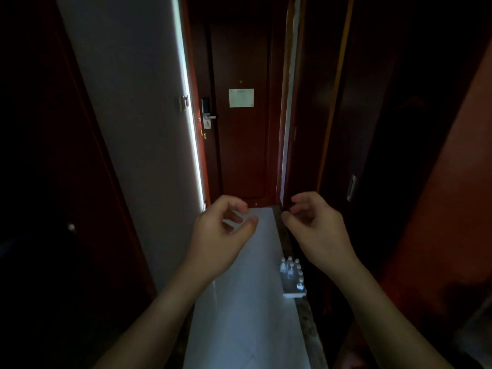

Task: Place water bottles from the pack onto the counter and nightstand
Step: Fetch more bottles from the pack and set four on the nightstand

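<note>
Both hands hover empty in a dim hotel entryway, the left hand and right hand raised side by side with fingers loosely curled and part open, holding nothing. Below and between the forearms, the pack of water bottles stands on the pale floor against the right-hand wall, its caps upright and apparently untouched. At the far end is the closed door. Neither worktop nor nightstand is in view; the hands seem poised to reach down.

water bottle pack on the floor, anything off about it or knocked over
Nothing stands out. The water bottle pack sits on the pale floor by the right wall, bottles upright, no spill. Both hands, left and right, are empty.
</note>
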